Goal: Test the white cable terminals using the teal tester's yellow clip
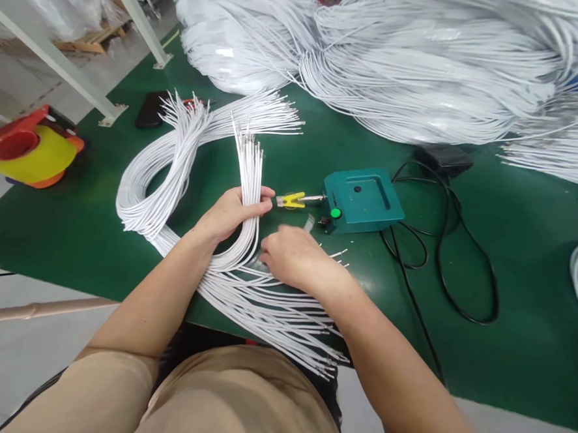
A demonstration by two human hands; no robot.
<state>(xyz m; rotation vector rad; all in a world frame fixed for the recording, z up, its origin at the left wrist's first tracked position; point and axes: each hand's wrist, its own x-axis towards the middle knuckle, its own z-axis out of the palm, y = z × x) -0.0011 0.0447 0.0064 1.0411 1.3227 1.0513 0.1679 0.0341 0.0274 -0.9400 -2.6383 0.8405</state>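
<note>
My left hand (pixel 235 212) is wrapped round a bundle of white wires (pixel 253 168), thumb across the front, with the metal-tipped ends standing up above the grip. The same wires curve down and fan out to the right along the table's front edge. Over that fan, my right hand (pixel 294 256) is closed with curled fingers; what it pinches, if anything, is hidden. Just beyond the left fingertips is a yellow clip (pixel 290 200) on a metal rod, which sticks out of a teal box (pixel 363 200) with a green button. A small clear strip (pixel 309 223) shows beside my right hand.
A looped wire bundle (pixel 148 188) lies to the left on the green table (pixel 526 257). Large heaps of white wires (pixel 425 68) fill the back. A black cable (pixel 491 274) and adapter (pixel 443 159) lie right of the box. A yellow-and-red tape dispenser (pixel 33 152) stands far left.
</note>
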